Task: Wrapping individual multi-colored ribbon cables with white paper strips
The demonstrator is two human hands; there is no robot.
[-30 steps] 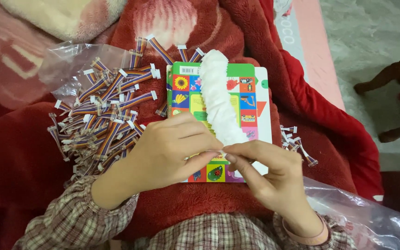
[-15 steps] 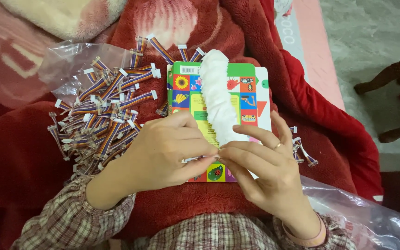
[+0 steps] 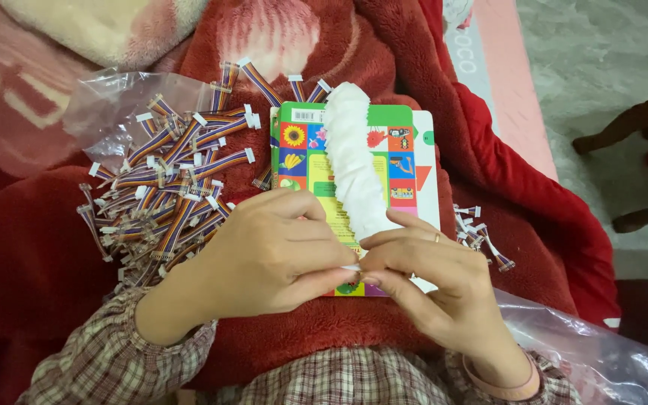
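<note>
My left hand (image 3: 268, 251) and my right hand (image 3: 433, 285) meet fingertip to fingertip over the near end of a colourful picture book (image 3: 305, 150) on my lap. Between the fingertips both hands pinch a small white connector piece (image 3: 352, 268), at the near end of a long row of white connectors (image 3: 354, 161) that lies along the book. A heap of rainbow ribbon cables with white plugs (image 3: 166, 187) lies left of the book, beside my left hand. A few more cables (image 3: 481, 232) lie right of the book.
A red fleece blanket (image 3: 31, 262) covers my lap. One clear plastic bag (image 3: 114, 105) lies under the cable heap, another (image 3: 586, 345) by my right wrist. Grey floor and a dark wooden furniture leg (image 3: 639, 127) are at the right.
My right hand has slid left and its fingers have closed in against my left fingertips at the near end of the white row. The book and cables stayed put.
</note>
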